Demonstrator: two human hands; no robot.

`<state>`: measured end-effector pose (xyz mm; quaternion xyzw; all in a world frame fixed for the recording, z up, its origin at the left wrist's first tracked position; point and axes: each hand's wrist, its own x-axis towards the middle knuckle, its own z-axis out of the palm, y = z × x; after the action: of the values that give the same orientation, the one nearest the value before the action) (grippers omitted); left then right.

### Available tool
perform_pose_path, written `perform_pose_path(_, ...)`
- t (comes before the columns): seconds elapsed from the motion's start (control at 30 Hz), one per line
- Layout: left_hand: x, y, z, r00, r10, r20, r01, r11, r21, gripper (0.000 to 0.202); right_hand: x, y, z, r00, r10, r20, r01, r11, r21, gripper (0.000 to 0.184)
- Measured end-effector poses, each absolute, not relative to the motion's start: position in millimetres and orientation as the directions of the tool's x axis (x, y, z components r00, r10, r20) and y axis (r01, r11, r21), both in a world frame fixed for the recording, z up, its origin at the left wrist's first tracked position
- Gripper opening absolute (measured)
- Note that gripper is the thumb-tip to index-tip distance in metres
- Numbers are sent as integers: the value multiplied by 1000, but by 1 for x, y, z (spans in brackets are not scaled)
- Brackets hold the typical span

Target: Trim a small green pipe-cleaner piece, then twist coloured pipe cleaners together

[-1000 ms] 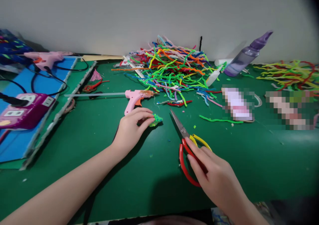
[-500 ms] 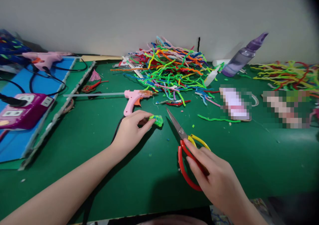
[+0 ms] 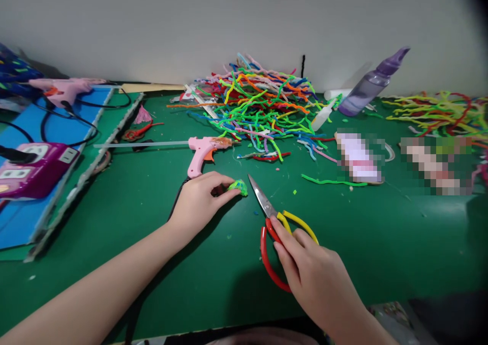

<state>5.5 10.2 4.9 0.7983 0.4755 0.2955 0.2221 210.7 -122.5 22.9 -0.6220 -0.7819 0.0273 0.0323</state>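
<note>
My left hand (image 3: pixel 200 200) rests on the green table (image 3: pixel 152 243) and pinches a small green pipe-cleaner bundle (image 3: pixel 238 186) between thumb and fingertips. My right hand (image 3: pixel 310 276) grips scissors (image 3: pixel 272 228) with one red and one yellow handle loop. Their closed blades point up and left, the tip a short way right of the bundle. Just behind my left hand lies a pink glue gun (image 3: pixel 204 150) with a clear glue stick out of its back.
A heap of coloured pipe cleaners (image 3: pixel 263 106) lies at the back, another pile (image 3: pixel 442 113) at the far right. A purple bottle (image 3: pixel 371 85) leans on the wall. At left are a blue board (image 3: pixel 34 131), a purple power strip (image 3: pixel 30 169) and a second glue gun (image 3: pixel 63 89).
My right hand has slid the scissors left, bringing the blade tip closer to the green bundle. My left hand stays in place, still pinching the bundle.
</note>
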Motion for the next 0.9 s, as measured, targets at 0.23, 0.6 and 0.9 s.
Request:
perform_pose_path(0.23,4,12,4,347,901,259,619,-427,659,24,206,-118,19,-300,954,12,954,300,7,41)
perform_pose_path(0.6,3,13,3,354,905,237,646,-420,638,23,201,-115,18,-364,926,-105,893,379,242,55)
perform_pose_path(0.9,6,11,4,305,931,203,645,-358,675,24,214,-111,19,-357,933,43,934,356,24,42)
